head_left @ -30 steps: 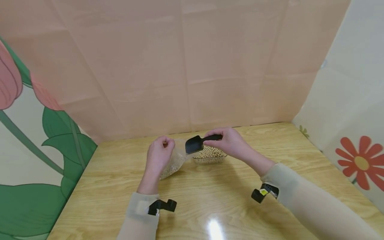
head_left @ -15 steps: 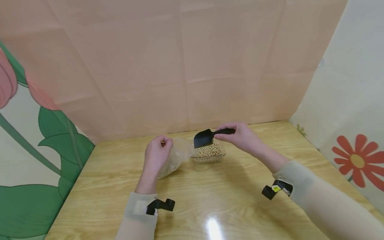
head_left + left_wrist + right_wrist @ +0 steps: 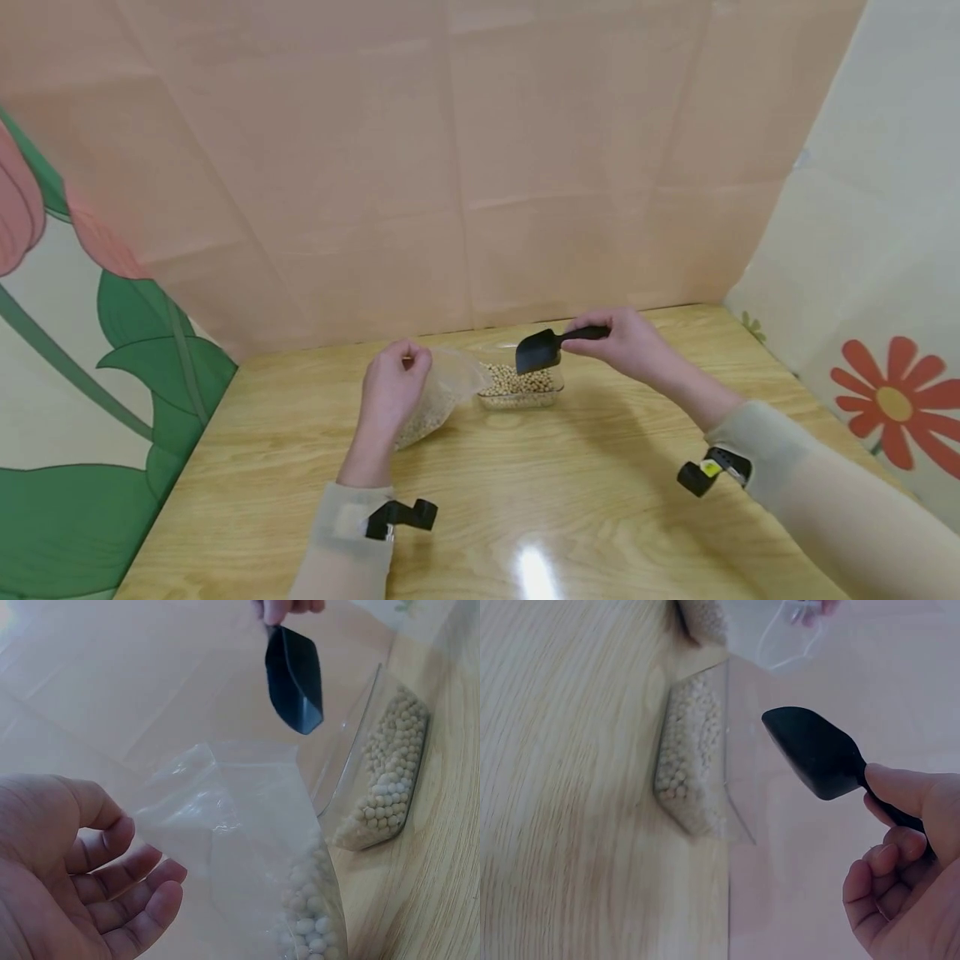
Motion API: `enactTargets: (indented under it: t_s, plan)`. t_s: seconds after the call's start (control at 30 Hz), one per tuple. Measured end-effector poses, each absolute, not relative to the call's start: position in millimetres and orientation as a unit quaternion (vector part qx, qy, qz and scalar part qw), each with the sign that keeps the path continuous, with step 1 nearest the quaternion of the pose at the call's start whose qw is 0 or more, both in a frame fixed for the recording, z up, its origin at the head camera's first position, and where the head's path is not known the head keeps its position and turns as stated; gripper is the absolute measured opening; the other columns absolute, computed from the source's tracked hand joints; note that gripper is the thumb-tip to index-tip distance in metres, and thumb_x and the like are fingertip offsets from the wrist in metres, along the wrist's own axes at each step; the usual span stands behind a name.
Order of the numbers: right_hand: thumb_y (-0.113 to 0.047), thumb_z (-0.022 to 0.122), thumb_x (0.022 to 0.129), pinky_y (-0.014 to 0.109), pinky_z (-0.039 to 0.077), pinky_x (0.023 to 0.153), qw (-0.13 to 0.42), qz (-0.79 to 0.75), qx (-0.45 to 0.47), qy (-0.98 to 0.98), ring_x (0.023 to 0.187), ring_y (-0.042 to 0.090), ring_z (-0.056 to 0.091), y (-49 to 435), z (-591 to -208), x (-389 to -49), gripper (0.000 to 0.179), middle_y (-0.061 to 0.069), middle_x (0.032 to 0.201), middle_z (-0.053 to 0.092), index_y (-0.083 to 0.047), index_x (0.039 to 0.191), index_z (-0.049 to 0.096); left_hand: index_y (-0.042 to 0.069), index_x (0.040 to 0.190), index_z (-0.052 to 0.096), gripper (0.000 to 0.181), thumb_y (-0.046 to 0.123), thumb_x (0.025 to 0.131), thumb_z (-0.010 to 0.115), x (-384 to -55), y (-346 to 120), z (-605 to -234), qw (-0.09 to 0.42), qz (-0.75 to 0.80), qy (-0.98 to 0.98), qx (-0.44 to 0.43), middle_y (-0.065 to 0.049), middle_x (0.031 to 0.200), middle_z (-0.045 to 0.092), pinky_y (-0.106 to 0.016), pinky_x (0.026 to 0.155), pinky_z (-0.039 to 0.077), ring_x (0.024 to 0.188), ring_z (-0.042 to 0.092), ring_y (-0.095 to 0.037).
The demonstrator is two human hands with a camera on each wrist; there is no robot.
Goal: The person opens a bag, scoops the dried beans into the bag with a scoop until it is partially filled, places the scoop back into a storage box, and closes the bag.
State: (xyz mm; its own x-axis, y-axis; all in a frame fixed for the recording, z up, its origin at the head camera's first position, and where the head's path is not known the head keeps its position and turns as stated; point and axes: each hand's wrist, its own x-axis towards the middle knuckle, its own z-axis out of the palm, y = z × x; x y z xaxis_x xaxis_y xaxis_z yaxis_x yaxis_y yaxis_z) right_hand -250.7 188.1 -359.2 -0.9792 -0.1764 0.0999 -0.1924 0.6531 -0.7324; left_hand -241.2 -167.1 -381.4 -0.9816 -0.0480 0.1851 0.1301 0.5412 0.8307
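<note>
A clear plastic bag (image 3: 247, 802) with pale round beans in its bottom stands on the table, its upper edge pinched between thumb and forefinger of my left hand (image 3: 393, 379). My right hand (image 3: 626, 342) grips a black scoop (image 3: 537, 352) by its handle. In the left wrist view the scoop's bowl shows no beans inside. Below the scoop stands a clear rectangular container (image 3: 726, 750) of beans (image 3: 517, 379), just right of the bag. The scoop's bowl hangs above the container, apart from the bag.
The wooden table (image 3: 480, 500) runs back to a wall covered by a pinkish sheet (image 3: 450, 183). On the right rises a pale wall with a red flower (image 3: 896, 404). Each forearm carries a small black wrist camera (image 3: 405, 515).
My right hand has drawn the scoop to the right, from the bag's mouth to above the bean container. The left hand keeps its hold on the bag, nearly still.
</note>
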Motion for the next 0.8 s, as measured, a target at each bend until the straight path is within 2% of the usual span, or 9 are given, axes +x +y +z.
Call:
enactTargets:
  t_s: [0.27,0.53,0.8]
  plan:
    - [-0.035,0.084,0.100,0.039,0.046,0.068,-0.001,0.362,0.121,-0.924,0.077,0.023,0.058,194,-371,-258,0.026,0.009,0.117,0.078,-0.017,0.119,0.084,0.008,0.093,0.074,0.020,0.018,0.107,0.063,-242,-167,-384,0.095,-0.479,-0.872,-0.028,-0.012,0.109,0.074,-0.047,0.087,0.053,0.095,0.064,-0.029]
    - [-0.030,0.083,0.101,0.044,0.049,0.082,-0.008,0.322,0.148,-0.935,0.095,0.024,0.066,195,-374,-265,0.021,0.007,0.120,0.079,-0.017,0.117,0.084,0.009,0.094,0.074,0.021,0.019,0.108,0.062,-240,-167,-383,0.092,-0.478,-0.873,-0.031,-0.011,0.107,0.073,-0.043,0.081,0.052,0.089,0.062,-0.028]
    - [-0.029,0.085,0.099,0.046,0.050,0.084,-0.014,0.300,0.155,-0.941,0.094,0.023,0.066,191,-368,-268,0.019,0.005,0.116,0.080,-0.017,0.113,0.084,0.009,0.094,0.074,0.021,0.020,0.107,0.062,-240,-168,-383,0.092,-0.477,-0.874,-0.031,-0.011,0.107,0.073,-0.044,0.083,0.052,0.090,0.063,-0.028]
